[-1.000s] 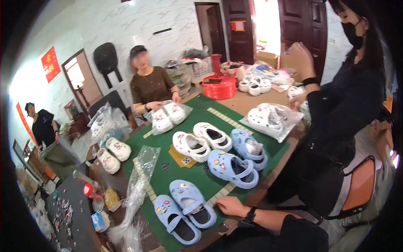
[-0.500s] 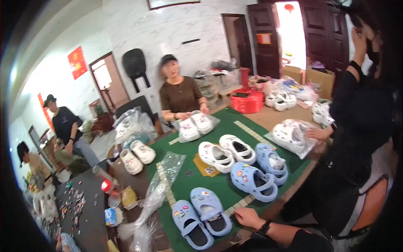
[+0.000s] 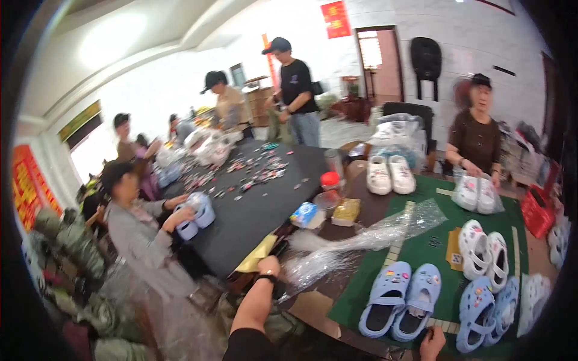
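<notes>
My left hand (image 3: 269,266), with a dark wristband, is closed at the edge of the dark table, beside a flat yellow piece (image 3: 256,256). Its fingertips are hidden, so what they grip cannot be made out. At the lower edge my right hand (image 3: 432,344) rests with curled fingers and nothing visible in them. Just in front of it a pair of light-blue clogs (image 3: 419,296) with small charms lies on the green mat (image 3: 358,301). More blue clogs (image 3: 477,313) are to its right, with white clogs (image 3: 474,249) behind them. Clear plastic bags (image 3: 373,237) spread between my hands.
Many small charms (image 3: 259,171) are scattered over the black table (image 3: 259,210). A red-lidded jar (image 3: 330,180), a blue packet (image 3: 306,215) and a yellow box (image 3: 346,212) stand mid-table. Across, a person (image 3: 475,135) handles bagged white clogs; at left another (image 3: 135,222) holds blue clogs.
The view has swung left, bringing the black table and more people into sight. My left hand has come into view at the table edge. My right hand stays near the blue clogs.
</notes>
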A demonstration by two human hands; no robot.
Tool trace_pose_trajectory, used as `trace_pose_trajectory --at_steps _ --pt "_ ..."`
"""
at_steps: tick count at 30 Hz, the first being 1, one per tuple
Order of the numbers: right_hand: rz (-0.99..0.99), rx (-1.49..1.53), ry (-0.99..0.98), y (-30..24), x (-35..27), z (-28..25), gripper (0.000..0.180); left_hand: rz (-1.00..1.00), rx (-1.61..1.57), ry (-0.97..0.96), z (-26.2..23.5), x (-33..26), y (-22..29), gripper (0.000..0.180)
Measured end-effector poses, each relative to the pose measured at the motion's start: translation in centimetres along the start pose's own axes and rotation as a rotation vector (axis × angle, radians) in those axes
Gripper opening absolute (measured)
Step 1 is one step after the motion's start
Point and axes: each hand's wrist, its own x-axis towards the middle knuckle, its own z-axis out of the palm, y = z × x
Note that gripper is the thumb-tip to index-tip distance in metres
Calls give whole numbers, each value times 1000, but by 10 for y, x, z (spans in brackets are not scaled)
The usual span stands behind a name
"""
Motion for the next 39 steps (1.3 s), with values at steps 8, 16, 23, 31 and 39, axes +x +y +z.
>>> trace_pose_trajectory --at_steps 8,16,23,31,39 --pt "-33 -175 -144 14 -2 0 26 43 -48 33 -7 -7 -15 19" --pt "-3 -166 -146 19 -5 0 30 230 220 67 -24 -20 -3 16" --pt "-3 -70 -61 24 -10 3 20 354 130 392 -35 -24 21 15" --pt "30 -69 -66 -15 3 -2 14 326 359 494 -50 -18 -6 14" --pt "192 274 7 -58 23 -37 17 441 -477 -106 -114 -95 113 19"
